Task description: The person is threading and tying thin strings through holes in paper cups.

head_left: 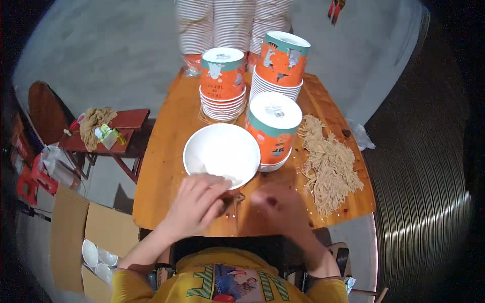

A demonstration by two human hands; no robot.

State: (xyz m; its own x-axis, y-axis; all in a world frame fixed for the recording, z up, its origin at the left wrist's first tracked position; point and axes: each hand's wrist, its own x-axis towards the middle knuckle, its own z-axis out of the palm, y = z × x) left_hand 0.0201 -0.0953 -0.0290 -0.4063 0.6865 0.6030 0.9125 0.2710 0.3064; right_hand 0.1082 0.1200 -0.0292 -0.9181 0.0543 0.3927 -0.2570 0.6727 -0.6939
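Yellow sleeves and a yellow printed shirt fill the bottom edge, seen from above by a head-worn camera. Two bare forearms reach forward from them onto a round-cornered wooden desk [166, 151].

All places below are given relative to a white bowl [222, 153], which sits open side up near the middle of the desk. Being round, it has no long axis and points nowhere; its mouth faces straight up.

Just on the near side of the bowl, the left hand [197, 204] touches its near rim, fingers curled loosely inward; whether that grip pinches anything is hidden. The right hand [280, 202] lies near and to the right of the bowl, clear of it, blurred, fingers bent; I cannot tell whether its grip holds something. The left hand is the closer of the two, and the bowl lies directly ahead of it, slightly right.

Touching the bowl's right side stands a stack of orange paper cups with teal bands [273, 131], upside down. Beyond the bowl are two more such stacks, one straight behind [222, 83] and one behind and to the right [280, 65]. Further back rise tall columns of white striped cups [232, 25].

Right of the bowl, past the nearest stack, lies a loose bundle of tan string [328, 166], its strands running away from the person.

Left of the bowl, off the desk, stands a small red folding stool [126, 126] with a rag on it, and a cardboard box [76, 237] holding white bowls.
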